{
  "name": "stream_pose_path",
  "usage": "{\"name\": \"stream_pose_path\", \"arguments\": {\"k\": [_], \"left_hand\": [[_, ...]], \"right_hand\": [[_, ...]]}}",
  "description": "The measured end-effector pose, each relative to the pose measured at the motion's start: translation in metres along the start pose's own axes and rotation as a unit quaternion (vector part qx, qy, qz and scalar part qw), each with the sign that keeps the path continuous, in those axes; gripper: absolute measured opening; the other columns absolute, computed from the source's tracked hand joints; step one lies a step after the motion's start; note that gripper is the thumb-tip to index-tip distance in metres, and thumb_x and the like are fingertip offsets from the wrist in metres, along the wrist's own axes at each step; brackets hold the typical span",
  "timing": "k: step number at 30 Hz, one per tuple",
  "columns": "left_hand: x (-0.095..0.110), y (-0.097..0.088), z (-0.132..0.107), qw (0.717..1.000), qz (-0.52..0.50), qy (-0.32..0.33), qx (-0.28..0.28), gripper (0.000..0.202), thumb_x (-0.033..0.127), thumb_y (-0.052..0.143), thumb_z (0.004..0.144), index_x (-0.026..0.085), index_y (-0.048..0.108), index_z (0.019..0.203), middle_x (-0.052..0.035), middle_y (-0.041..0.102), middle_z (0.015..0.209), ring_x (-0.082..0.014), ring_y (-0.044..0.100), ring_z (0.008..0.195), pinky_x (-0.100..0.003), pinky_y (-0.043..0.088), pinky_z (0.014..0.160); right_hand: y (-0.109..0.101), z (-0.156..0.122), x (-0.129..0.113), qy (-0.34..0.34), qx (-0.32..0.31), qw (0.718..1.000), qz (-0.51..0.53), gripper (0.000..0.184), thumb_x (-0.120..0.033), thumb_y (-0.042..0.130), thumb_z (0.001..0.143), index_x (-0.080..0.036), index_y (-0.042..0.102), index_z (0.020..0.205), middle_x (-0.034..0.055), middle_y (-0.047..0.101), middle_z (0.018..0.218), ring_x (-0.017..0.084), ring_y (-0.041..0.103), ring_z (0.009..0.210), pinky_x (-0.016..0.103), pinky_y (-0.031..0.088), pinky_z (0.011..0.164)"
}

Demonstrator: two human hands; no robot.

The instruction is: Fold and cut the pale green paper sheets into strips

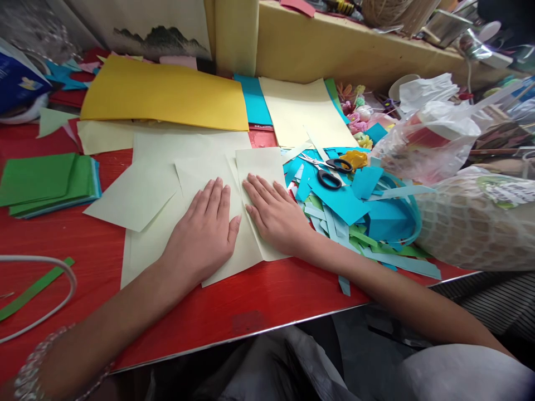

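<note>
Both hands lie flat on pale yellow paper on a red table (259, 306). My left hand (204, 231) presses on a pale yellow sheet (196, 172), fingers stretched out and together. My right hand (273, 211) rests flat on a folded pale yellow piece (261, 164) just to the right, fingers spread. Neither hand holds anything. More pale yellow sheets (136, 195) lie overlapped beneath and to the left.
Black-handled scissors (328, 171) lie on a heap of blue and green paper scraps (359, 206) at the right. A green paper stack (45, 184) sits left, an orange-yellow sheet (163, 94) behind. Plastic bags (434, 139) crowd the right. A white cable (62, 278) loops at the front left.
</note>
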State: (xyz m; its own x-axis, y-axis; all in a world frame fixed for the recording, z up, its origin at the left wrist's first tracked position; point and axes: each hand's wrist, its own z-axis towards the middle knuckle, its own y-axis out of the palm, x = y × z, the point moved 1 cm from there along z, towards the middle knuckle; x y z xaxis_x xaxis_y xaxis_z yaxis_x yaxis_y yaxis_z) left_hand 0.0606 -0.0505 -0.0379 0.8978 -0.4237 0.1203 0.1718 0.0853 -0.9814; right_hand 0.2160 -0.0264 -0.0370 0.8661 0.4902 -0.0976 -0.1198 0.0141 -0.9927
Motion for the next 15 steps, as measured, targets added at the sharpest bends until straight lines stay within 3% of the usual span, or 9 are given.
{"name": "stream_pose_path", "arguments": {"k": [8,12,15], "left_hand": [[-0.006,-0.01,0.0,0.998,0.024,0.046,0.025,0.058,0.032,0.021,0.094,-0.007,0.032,0.136,-0.0257,0.022,0.148,-0.0306,0.014,0.14,-0.047,0.019,0.112],[-0.009,-0.01,0.003,0.995,0.022,0.1,0.001,0.056,0.031,0.023,0.094,-0.004,0.032,0.137,-0.0223,0.019,0.15,-0.028,0.012,0.14,-0.043,0.017,0.114],[-0.012,-0.005,0.005,0.995,0.03,0.1,-0.01,0.059,0.034,0.023,0.094,-0.003,0.027,0.14,-0.0208,0.02,0.15,-0.0268,0.012,0.14,-0.042,0.016,0.115]], "right_hand": [[0.0,0.005,0.005,-0.01,-0.019,1.0,0.009,0.055,-0.036,0.017,0.098,-0.01,0.024,0.145,0.0075,0.018,0.153,0.019,0.016,0.14,0.04,0.013,0.115],[-0.002,0.008,0.01,0.01,-0.005,0.999,0.03,0.058,-0.037,0.022,0.097,-0.004,0.023,0.144,0.0119,0.017,0.152,0.02,0.013,0.141,0.037,0.014,0.115],[-0.006,0.007,0.009,-0.017,0.012,0.999,0.046,0.057,-0.032,0.025,0.096,-0.002,0.02,0.145,0.0127,0.016,0.153,0.019,0.01,0.141,0.032,0.015,0.115]]}}
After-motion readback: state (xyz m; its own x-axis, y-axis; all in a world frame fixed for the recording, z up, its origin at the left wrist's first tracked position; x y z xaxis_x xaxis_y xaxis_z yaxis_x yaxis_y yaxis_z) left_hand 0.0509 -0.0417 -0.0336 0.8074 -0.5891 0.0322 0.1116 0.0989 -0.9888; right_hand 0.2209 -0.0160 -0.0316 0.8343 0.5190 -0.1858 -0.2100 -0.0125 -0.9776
